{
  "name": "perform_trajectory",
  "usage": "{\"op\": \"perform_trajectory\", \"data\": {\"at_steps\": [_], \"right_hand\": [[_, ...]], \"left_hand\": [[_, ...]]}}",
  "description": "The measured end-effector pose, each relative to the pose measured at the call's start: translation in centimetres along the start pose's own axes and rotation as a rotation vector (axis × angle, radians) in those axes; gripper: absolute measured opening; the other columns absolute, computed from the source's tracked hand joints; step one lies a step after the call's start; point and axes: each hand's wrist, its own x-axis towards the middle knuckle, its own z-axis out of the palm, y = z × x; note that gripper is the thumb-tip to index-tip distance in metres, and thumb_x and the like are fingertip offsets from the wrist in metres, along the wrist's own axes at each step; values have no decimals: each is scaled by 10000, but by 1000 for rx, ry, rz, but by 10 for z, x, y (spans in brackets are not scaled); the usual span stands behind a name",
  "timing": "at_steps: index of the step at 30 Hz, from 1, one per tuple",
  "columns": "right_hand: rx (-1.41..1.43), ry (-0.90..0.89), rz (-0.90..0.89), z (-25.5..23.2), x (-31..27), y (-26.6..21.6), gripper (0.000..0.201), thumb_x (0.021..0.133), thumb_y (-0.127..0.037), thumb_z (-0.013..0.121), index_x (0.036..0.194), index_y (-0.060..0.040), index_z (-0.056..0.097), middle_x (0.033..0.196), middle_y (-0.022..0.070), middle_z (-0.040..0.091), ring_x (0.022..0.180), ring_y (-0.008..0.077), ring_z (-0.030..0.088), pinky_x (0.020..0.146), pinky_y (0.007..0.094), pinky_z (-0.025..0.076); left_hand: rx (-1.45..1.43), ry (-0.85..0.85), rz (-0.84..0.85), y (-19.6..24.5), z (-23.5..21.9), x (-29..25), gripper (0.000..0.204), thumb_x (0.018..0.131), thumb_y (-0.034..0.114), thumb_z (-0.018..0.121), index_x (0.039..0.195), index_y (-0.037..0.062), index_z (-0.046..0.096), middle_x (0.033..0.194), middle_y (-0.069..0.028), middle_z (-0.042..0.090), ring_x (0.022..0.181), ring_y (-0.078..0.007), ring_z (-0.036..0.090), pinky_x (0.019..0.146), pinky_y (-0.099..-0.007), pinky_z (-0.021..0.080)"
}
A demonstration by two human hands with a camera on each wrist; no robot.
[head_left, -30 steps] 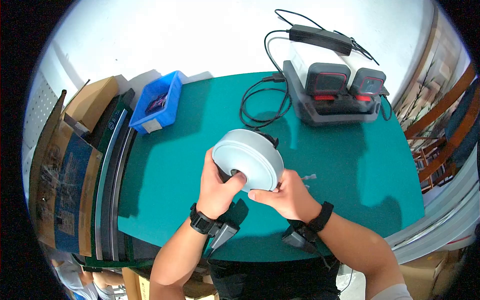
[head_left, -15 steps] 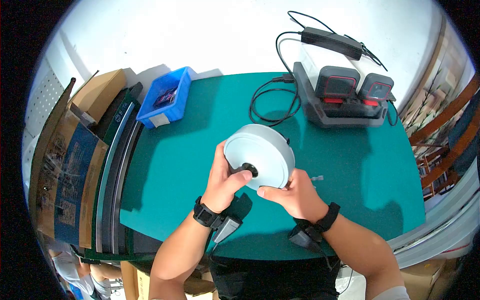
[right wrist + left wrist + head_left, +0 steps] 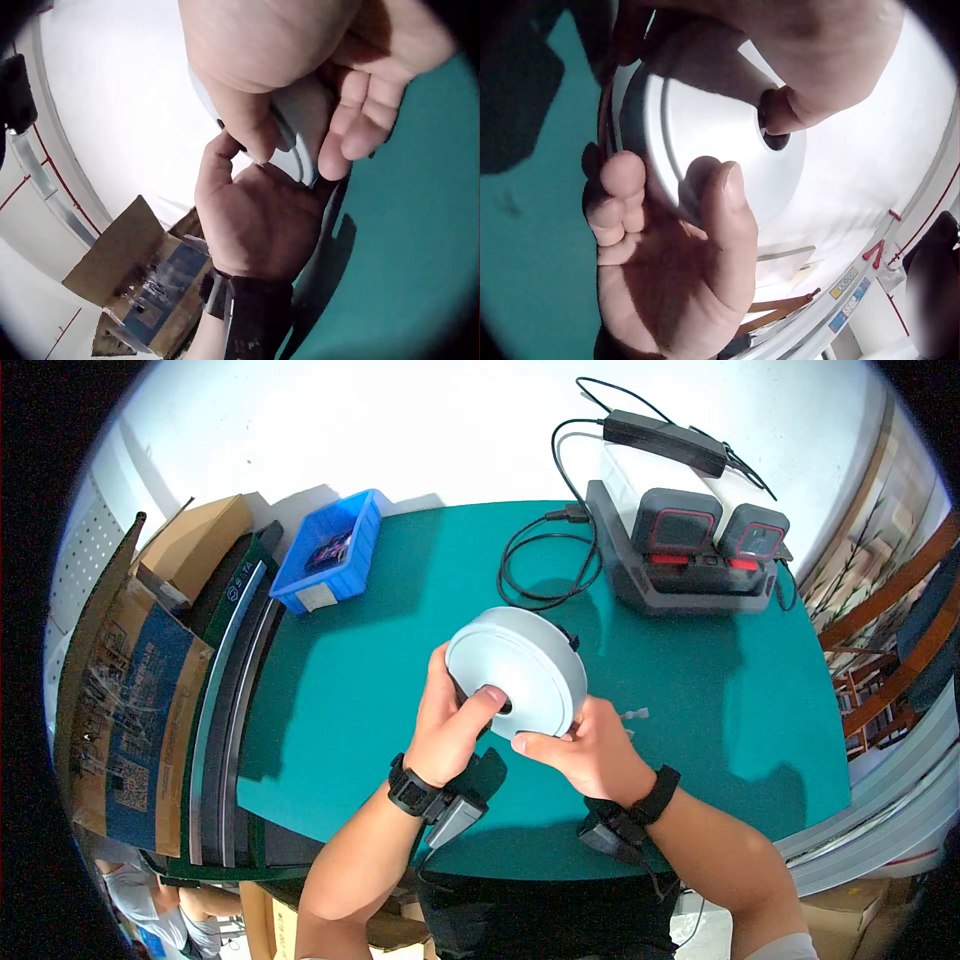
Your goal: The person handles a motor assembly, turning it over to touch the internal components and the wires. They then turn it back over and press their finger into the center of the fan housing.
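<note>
A round, pale grey drum-shaped housing (image 3: 525,660) with a dark hole in the middle of its face is held tilted over the green table. My left hand (image 3: 445,725) grips its left side, and in the left wrist view the thumb tip (image 3: 786,111) dips into the central hole (image 3: 778,140). With thumb on the lower face near the rim and fingers curled behind, my right hand (image 3: 600,755) holds the lower right edge. A black part (image 3: 570,639) shows at the housing's far side. Behind the right hand pokes a small clear connector (image 3: 636,714).
A blue bin (image 3: 328,555) with dark packets stands at the back left of the green table (image 3: 400,590). At the back right is a charger dock (image 3: 680,595) with two battery-like units, a black adapter (image 3: 665,442) on top and a coiled cable (image 3: 545,600). Cardboard boxes (image 3: 140,710) line the left side.
The view has shifted slightly, and the housing turned more face-up early on. Since half a second ago, my left thumb has moved onto the central hole, covering more of it. The right hand keeps its grip.
</note>
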Motion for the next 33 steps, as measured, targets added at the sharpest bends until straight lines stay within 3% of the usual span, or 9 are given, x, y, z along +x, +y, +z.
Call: {"op": "perform_trajectory", "data": {"at_steps": [10,12,15,27,33], "right_hand": [[58,3,-72,0,2,9,340,816,-101,724,1120,16,627,953,50,688,858,90,617,736,277,509],[63,-29,-11,-5,3,7,350,819,-89,723,1138,12,619,1002,47,682,900,91,612,765,272,502],[86,-40,-35,-5,2,7,356,824,-84,723,1151,5,616,1056,48,675,946,92,603,795,268,492],[107,-12,-56,1,3,11,353,823,-95,724,1144,11,622,1023,59,691,937,101,624,798,278,505],[49,-22,-25,0,1,8,366,812,-84,728,1147,14,616,1035,65,685,937,103,623,799,282,507]], "left_hand": [[93,-26,33,1,-4,-1,713,763,68,667,1370,-2,301,1281,-135,472,1206,-223,474,1033,-385,384],[-51,-81,14,2,-6,0,754,732,78,683,1376,2,298,1283,-134,472,1208,-222,470,1036,-380,378],[18,-75,10,0,-5,1,766,721,96,681,1378,0,297,1285,-136,471,1214,-222,465,1043,-376,370],[19,15,-16,4,2,-1,632,810,79,614,1357,-17,314,1256,-148,496,1177,-212,489,1006,-373,409],[21,40,-4,4,5,-2,643,775,7,628,1338,-22,320,1250,-137,499,1172,-213,503,1007,-370,417]]}}
